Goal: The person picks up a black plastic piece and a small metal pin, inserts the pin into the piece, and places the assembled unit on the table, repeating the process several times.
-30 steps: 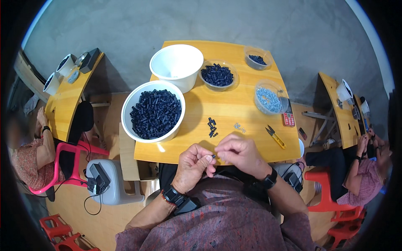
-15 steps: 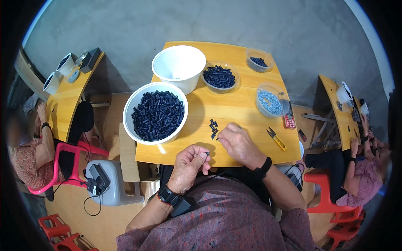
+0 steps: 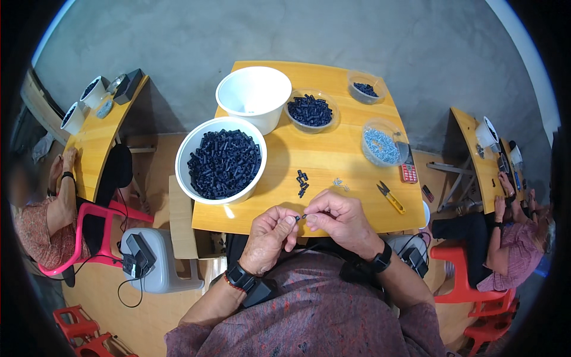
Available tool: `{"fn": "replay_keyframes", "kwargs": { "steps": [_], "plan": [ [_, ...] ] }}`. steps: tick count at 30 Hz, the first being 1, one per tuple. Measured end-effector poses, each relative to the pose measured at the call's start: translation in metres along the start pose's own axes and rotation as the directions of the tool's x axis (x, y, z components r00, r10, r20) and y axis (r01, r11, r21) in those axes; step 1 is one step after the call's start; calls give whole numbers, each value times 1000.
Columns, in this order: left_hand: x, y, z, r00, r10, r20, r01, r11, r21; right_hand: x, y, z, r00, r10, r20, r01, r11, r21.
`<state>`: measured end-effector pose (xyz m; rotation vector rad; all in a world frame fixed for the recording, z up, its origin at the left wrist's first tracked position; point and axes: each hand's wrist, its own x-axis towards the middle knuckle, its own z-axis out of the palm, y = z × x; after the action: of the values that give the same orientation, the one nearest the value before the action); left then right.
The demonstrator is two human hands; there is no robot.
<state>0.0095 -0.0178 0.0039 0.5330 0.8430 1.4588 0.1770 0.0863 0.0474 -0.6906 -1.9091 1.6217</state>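
Note:
Near the table's front edge, my left hand [image 3: 270, 234] pinches a small black plastic part [image 3: 297, 218] between thumb and fingertips. Close beside it, my right hand [image 3: 337, 218] pinches another small dark piece [image 3: 304, 216], its exact kind too small to tell. The two pieces nearly meet. Just beyond my fingers lies a little pile of black tubular parts [image 3: 303, 182]. Several small silvery pieces [image 3: 339, 184] rest on the wood past my right hand. To the left stands a white bucket [image 3: 183, 172] full of black tubular parts [image 3: 225, 163].
An empty-looking white bucket [image 3: 229, 77] stands behind. Clear tubs hold black parts [image 3: 310, 110], smaller dark parts [image 3: 365, 89] and silvery-blue pieces [image 3: 380, 146]. Yellow-handled snips [image 3: 392, 199] and a red phone [image 3: 408, 173] lie right. Other people sit at side tables [image 3: 89, 154].
My right hand has moved from the black pile back toward my left hand, with a small dark piece in its fingertips. The silvery pieces it covered now show.

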Motion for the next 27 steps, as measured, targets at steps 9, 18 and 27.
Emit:
{"fn": "replay_keyframes", "kwargs": {
  "steps": [9,18,27],
  "plan": [
    [0,-2,-1,1000,6,-6,-6,1000,-26,1,5,8,999,-30,-34,32,998,57],
    [-2,2,2,1000,0,-25,-1,1000,-10,3,8,11,998,-38,-58,40,999,34],
    [-5,-2,4,999,30,-44,-28,999,42,4,11,5,991,-130,13,131,991,-20]
  ]
}}
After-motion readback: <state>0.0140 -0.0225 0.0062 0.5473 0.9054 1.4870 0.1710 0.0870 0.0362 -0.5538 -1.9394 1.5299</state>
